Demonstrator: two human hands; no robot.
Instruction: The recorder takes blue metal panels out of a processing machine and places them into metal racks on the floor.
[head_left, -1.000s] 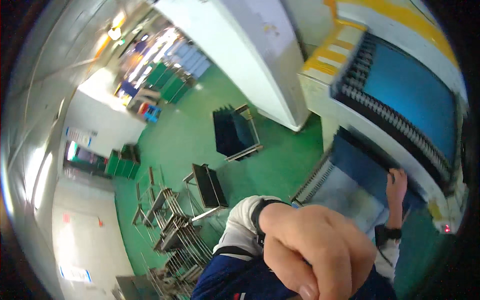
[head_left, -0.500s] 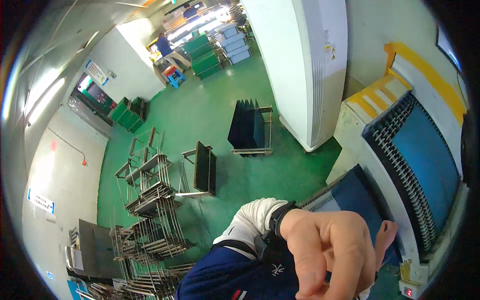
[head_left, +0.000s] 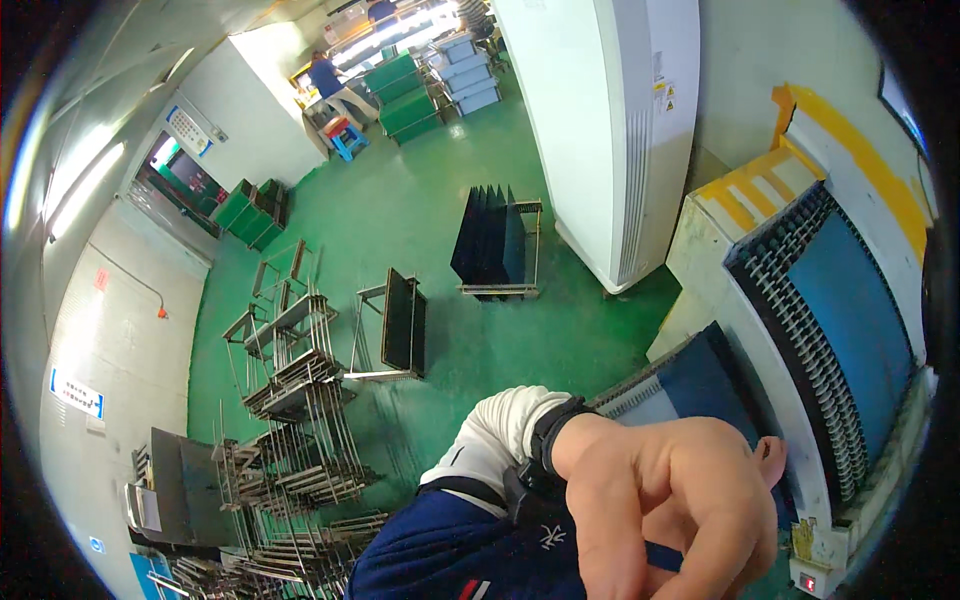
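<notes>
Green floor (head_left: 600,335) is spread across the room, with stacked metal frames (head_left: 300,400) at the left and a tall white cabinet (head_left: 600,110) toward the right. A toothed rack (head_left: 628,398) is placed beside the white machine (head_left: 710,265); a dark blue panel (head_left: 708,378) is carried on it, toward the edge nearest the machine. The right hand (head_left: 769,458) is mostly hidden; fingers are seen near that edge, but whether the panel is gripped cannot be determined. The left hand (head_left: 695,465) is curled in the foreground; nothing is seen in it, but its lower part is cut off. Panel handling at the rack is judged to be the step in hand. For the next move, a secure edge hold appears to be required.
</notes>
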